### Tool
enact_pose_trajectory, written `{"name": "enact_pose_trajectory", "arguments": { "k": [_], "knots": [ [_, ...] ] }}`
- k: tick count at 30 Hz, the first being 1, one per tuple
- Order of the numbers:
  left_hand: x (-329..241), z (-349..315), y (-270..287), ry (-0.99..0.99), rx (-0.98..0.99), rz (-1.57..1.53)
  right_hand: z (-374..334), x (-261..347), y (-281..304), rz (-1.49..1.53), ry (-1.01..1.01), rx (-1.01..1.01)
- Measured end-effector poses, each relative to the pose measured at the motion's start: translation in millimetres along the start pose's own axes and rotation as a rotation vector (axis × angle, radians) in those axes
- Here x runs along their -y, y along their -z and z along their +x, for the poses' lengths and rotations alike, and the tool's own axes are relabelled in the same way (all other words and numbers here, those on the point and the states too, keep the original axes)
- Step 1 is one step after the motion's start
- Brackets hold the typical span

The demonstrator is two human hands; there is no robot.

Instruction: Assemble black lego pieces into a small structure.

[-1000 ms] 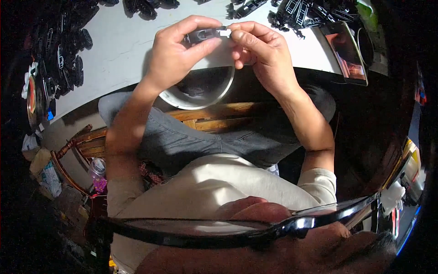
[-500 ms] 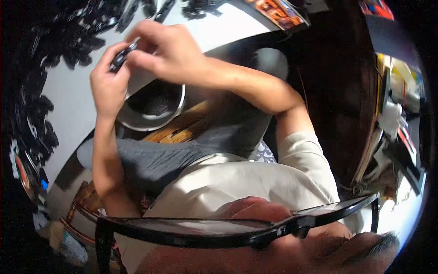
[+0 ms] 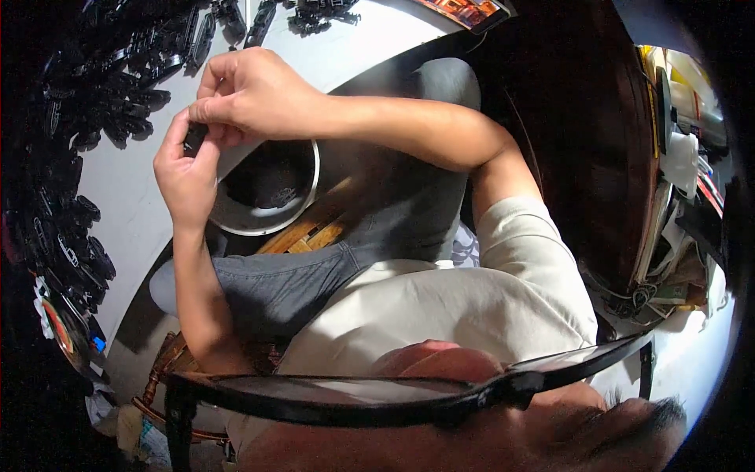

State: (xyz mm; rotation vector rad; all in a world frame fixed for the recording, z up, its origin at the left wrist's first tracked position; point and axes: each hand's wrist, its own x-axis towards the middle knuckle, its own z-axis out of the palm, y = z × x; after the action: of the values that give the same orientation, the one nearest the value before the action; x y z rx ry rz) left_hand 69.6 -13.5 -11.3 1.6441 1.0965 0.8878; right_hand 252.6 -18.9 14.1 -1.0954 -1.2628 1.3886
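Over the near edge of the white table, my left hand (image 3: 187, 173) grips a small black plastic part (image 3: 194, 139) between thumb and fingers. Only a bit of the part shows. My right hand (image 3: 263, 94) meets the left fingertips from the right, its thumb and fingers pinched together at the part's upper end. Whatever is inside that pinch is covered by the fingers. Just below both hands, a round bucket (image 3: 314, 175) with a pale rim stands between my legs. Its inside is dark, with a black piece (image 3: 285, 197) visible at the bottom.
Many similar black parts (image 3: 130, 98) lie heaped along the far and left sides of the white table (image 3: 118, 177). A colourful picture or screen (image 3: 468, 9) sits at the far edge. Wooden slats (image 3: 307, 234) show beneath the bucket. Stacked papers and household items (image 3: 680, 157) stand at right.
My right hand has closed in on the left fingertips, hiding most of the black part that showed more fully before. The view has shifted slightly.
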Motion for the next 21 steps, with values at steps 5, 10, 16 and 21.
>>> {"name": "enact_pose_trajectory", "arguments": {
  "k": [5, 10, 16, 21],
  "knots": [
    [-2.6, -3.2, 2.6, -0.024, 0.010, 0.041, -4.8, 7.1, 6.1, -0.060, -0.059, 0.032],
    [-3.8, -1.0, 4.2, -0.052, 0.066, 0.021, -2.8, -3.0, 14.1, -0.188, -0.018, 0.090],
    [1.2, -1.4, 16.1, 0.026, 0.163, -0.116, -5.1, -8.6, 15.3, -0.500, 0.268, 0.036],
    [-14.6, 2.5, 18.2, 0.069, 0.221, -0.069, -5.4, -9.4, 26.0, -0.626, 0.114, -0.020]
  ]
}}
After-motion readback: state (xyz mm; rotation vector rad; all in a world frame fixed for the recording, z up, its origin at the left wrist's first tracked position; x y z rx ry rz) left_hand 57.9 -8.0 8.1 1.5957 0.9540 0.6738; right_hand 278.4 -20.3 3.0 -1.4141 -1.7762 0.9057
